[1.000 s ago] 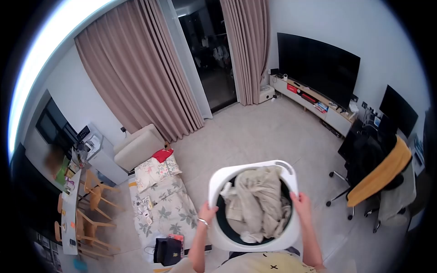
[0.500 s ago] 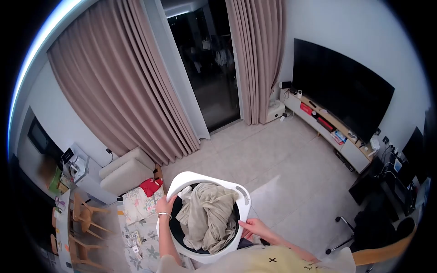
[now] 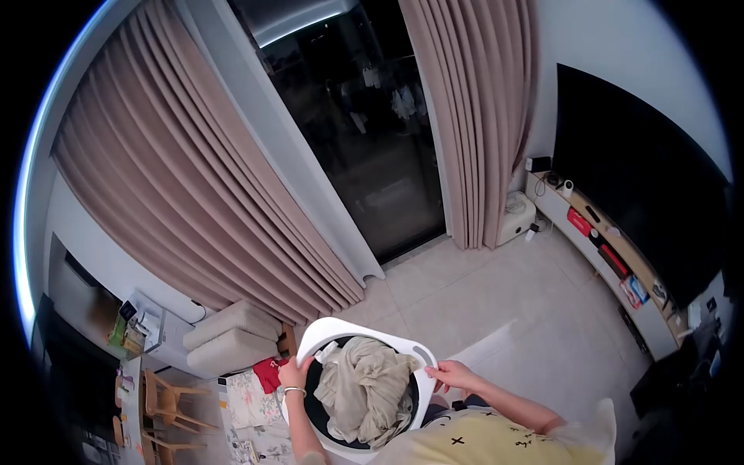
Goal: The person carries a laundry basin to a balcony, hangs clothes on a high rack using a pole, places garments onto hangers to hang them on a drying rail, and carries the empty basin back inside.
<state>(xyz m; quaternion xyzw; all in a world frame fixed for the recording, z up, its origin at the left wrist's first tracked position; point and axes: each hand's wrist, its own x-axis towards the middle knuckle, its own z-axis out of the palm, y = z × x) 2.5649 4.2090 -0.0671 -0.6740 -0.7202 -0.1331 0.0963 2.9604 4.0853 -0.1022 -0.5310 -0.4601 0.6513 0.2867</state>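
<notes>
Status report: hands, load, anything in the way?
Left hand, right hand: gripping white basket. Crumpled beige cloth inside. Floral bedding left of basket; no obstacle seen before glass door.

Long pleated dusty-pink fabric curtains (image 3: 186, 170) are hanging on both sides of a tall dark glass door (image 3: 364, 139). A wide black television (image 3: 635, 170) is standing above a low white-and-wood console (image 3: 657, 329). At left, pale wooden chairs (image 3: 164, 401) are standing beside a light table (image 3: 132, 415); crumpled red fabric (image 3: 267, 377) is lying on white floral bedding (image 3: 249, 403).
</notes>
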